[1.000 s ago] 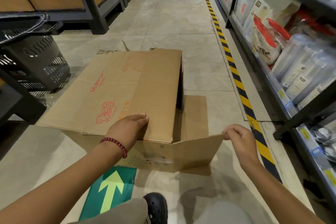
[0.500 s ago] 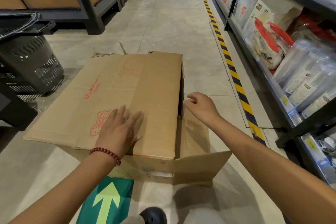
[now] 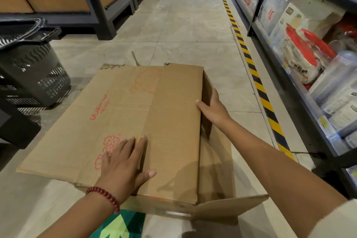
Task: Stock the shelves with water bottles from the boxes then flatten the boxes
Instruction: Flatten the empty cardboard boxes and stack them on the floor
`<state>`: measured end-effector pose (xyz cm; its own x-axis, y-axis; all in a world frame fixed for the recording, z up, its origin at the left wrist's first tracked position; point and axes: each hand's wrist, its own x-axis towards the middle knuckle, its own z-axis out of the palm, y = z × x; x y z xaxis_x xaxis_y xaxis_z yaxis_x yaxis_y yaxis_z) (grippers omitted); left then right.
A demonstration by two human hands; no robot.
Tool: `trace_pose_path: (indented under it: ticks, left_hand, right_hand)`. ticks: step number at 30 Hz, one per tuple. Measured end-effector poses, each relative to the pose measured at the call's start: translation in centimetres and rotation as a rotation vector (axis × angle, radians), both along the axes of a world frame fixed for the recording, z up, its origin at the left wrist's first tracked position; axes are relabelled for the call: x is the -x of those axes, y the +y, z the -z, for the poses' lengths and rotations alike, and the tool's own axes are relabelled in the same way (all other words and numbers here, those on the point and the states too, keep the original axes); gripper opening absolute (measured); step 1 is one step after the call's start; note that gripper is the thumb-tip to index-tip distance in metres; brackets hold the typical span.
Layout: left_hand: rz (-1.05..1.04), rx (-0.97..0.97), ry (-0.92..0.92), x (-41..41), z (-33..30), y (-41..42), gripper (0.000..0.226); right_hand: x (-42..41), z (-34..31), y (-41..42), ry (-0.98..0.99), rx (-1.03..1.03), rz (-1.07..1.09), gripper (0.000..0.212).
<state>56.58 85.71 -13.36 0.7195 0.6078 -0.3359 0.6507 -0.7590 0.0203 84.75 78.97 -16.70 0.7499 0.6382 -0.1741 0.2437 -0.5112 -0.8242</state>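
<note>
Box interior was hidden under the flaps. Cardboard box [image 3: 123, 121] lay on the floor [image 3: 193, 25], half collapsed. My left hand [image 3: 123, 162] pressed flat on top, fingers straight; right hand [image 3: 213, 107] gripped the right edge, fingertips hidden.

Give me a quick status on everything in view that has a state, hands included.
cardboard box: partly collapsed on the floor, right side not yet flat, near flap sticking out.
left hand: flat, pressing on the box top.
right hand: holds the box's right edge, thumb on top, fingers down the side.
shopping basket: upright on the floor at left; contents not visible.
shelves: stocked with packaged goods.
</note>
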Motion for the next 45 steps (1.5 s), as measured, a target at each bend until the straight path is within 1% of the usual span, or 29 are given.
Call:
trace_pose_path:
  ticks: [2,3,6,9,12,16,17,19,22,23,24,25,26,27,29,30,31,32,33,34,36,38,39,40,42,43,44,45]
  left_hand:
    - [0.015,0.002,-0.02,0.0,0.1,0.4,0.121]
    - [0.019,0.002,-0.025,0.1,0.3,0.5,0.125]
    - [0.014,0.065,-0.064,0.6,0.7,0.7,0.118]
    - [0.014,0.149,-0.143,1.0,0.9,1.0,0.113]
    - [-0.088,0.282,-0.275,1.3,1.0,1.5,0.118]
    - [-0.209,0.484,-0.455,1.0,-0.7,0.6,0.114]
    - [-0.233,0.503,-0.492,1.0,-1.4,0.2,0.113]
    - [-0.266,0.484,-0.565,0.9,-2.8,-0.6,0.107]
    - [-0.266,0.484,-0.709,0.4,-5.3,-2.2,0.115]
    - [-0.288,0.517,-0.772,0.0,-5.9,-2.9,0.107]
    - [-0.306,0.549,-0.835,-0.4,-6.3,-3.8,0.094]
    - [-0.302,0.566,-0.884,-0.8,-6.7,-4.8,0.08]
    - [-0.261,0.571,-0.913,-1.2,-7.0,-6.0,0.071]
    - [-0.2,0.565,-0.938,-1.5,-7.3,-7.1,0.069]
    - [-0.114,0.591,-0.978,-1.9,-7.0,-8.5,0.074]
    - [-0.111,0.673,-0.972,-2.1,-6.5,-9.0,0.076]
    - [-0.121,0.786,-0.945,-2.6,-5.7,-9.2,0.071]
    - [-0.136,0.881,-0.867,-2.9,-5.2,-9.7,0.06]
    - [-0.142,0.947,-0.781,-3.1,-4.6,-10.0,0.054]
    - [-0.078,0.931,-0.701,-3.0,-3.9,-10.1,0.057]
    - [0.043,0.791,-0.605,-2.0,-3.2,-10.6,0.081]
    - [0.127,0.615,-0.522,-0.8,-2.9,-10.4,0.099]
    - [0.187,0.513,-0.453,-0.1,-3.0,-10.1,0.106]
    - [0.227,0.413,-0.339,0.6,-2.8,-9.6,0.112]
    - [0.302,0.226,-0.052,1.4,-2.0,-8.5,0.118]
    - [0.336,0.146,0.07,1.7,-1.4,-8.1,0.117]
    - [0.366,0.077,0.147,1.9,-1.0,-7.9,0.114]
    - [0.386,0.021,0.175,2.0,-0.7,-7.7,0.111]
  right_hand:
    - [-1.6,0.9,-0.4,-0.075,0.03,0.058,0.084]
    - [-2.4,1.3,-0.6,-0.087,0.038,0.088,0.084]
    - [-5.2,2.0,-1.3,-0.116,0.09,0.144,0.08]
    - [-7.0,2.5,-1.7,-0.179,0.174,0.17,0.076]
    - [-5.8,3.2,-2.0,-0.215,0.283,0.144,0.073]
    - [-1.9,2.6,-3.3,-0.249,0.277,0.062,0.065]
    - [-1.0,2.1,-3.8,-0.261,0.26,0.035,0.063]
    - [0.8,0.8,-5.3,-0.281,0.217,0.002,0.058]
    - [3.2,-1.5,-8.2,-0.315,0.141,0.035,0.05]
    - [3.8,-2.3,-9.3,-0.336,0.105,0.068,0.046]
    - [4.4,-3.1,-10.4,-0.356,0.052,0.112,0.043]
    - [4.8,-4.0,-11.5,-0.365,-0.017,0.163,0.039]
    - [5.2,-4.9,-12.5,-0.371,-0.095,0.219,0.036]
    - [5.6,-5.9,-13.5,-0.382,-0.171,0.269,0.033]
    - [6.5,-7.7,-15.3,-0.394,-0.303,0.315,0.027]
    - [7.1,-8.4,-16.0,-0.379,-0.358,0.297,0.024]
    - [7.8,-9.0,-16.6,-0.358,-0.388,0.246,0.022]
    - [8.6,-9.3,-17.1,-0.34,-0.395,0.172,0.022]
    - [9.5,-9.4,-17.5,-0.328,-0.393,0.092,0.023]
    - [10.5,-9.3,-17.9,-0.321,-0.394,0.026,0.025]
    - [12.4,-8.5,-18.7,-0.349,-0.395,-0.041,0.034]
    - [14.2,-7.3,-19.4,-0.433,-0.401,-0.061,0.042]
    - [14.9,-6.7,-19.7,-0.464,-0.393,-0.069,0.047]
    - [15.6,-6.3,-19.9,-0.486,-0.36,-0.085,0.052]
    - [16.4,-5.6,-20.1,-0.544,-0.185,-0.183,0.064]
    - [16.7,-5.6,-20.0,-0.584,-0.034,-0.286,0.069]
    - [16.8,-5.4,-19.8,-0.627,0.148,-0.402,0.073]
    - [16.9,-5.1,-19.5,-0.664,0.304,-0.504,0.074]
